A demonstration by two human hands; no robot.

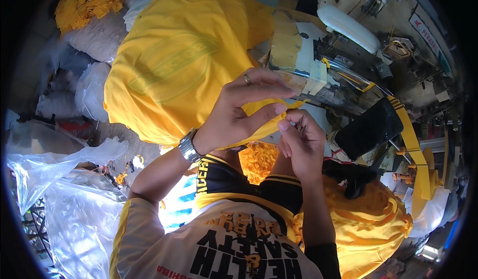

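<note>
A large piece of yellow cloth [199, 25] with a faint oval print drapes over the work surface in front of me. My left hand [239, 107], with a watch and a ring, is over the cloth's right part, its fingers stretched out and its thumb apart from them. The thumb tip comes close to my right hand [301, 139], whose fingers are bent together at the cloth's edge, pinching a small bit of yellow. Something thin and metallic shows among the right fingers, too small to name.
To the right is a sewing machine [348, 27] with a yellow strip [413, 144] hanging beside it. A dark phone [368, 129] is mounted near it. A yellow cloth bundle [363, 229] lies at lower right; clear plastic bags [74, 219] are at left. Yellow scraps [259, 162] lie below my hands.
</note>
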